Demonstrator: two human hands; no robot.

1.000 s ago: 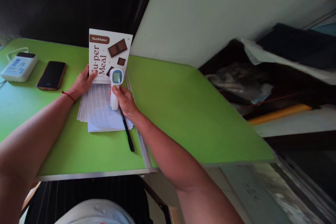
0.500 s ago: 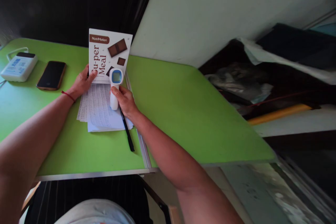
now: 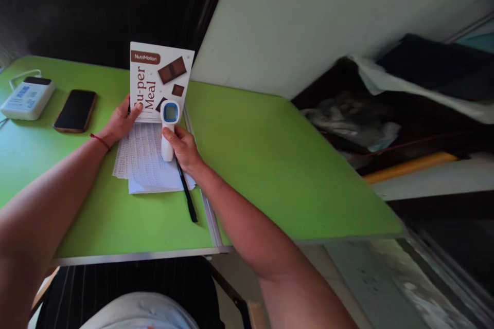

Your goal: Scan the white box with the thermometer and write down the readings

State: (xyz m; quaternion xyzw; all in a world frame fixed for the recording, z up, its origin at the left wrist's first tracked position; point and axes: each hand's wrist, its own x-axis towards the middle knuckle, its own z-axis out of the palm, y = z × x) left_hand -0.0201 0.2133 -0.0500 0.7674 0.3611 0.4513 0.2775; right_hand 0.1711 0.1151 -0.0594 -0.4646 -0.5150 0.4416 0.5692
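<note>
My left hand grips the lower left edge of a white box with a brown label and chocolate pictures, thumb on its front. The box stands tilted above printed paper sheets. In my right hand is a white infrared thermometer, held by its handle with the small screen facing me. Its head covers the lower right part of the box front; whether the two touch I cannot tell. A black pen lies slanted across the right side of the papers, below my right hand.
On the left of the green table lie a dark phone and a white device with a cable. A metal seam crosses the tabletop. Behind is a pale wall; cluttered shelves stand at the right.
The thermometer's screen looks darker than before, its greenish glow gone. Both hands, the box and the papers stay practically where they were.
</note>
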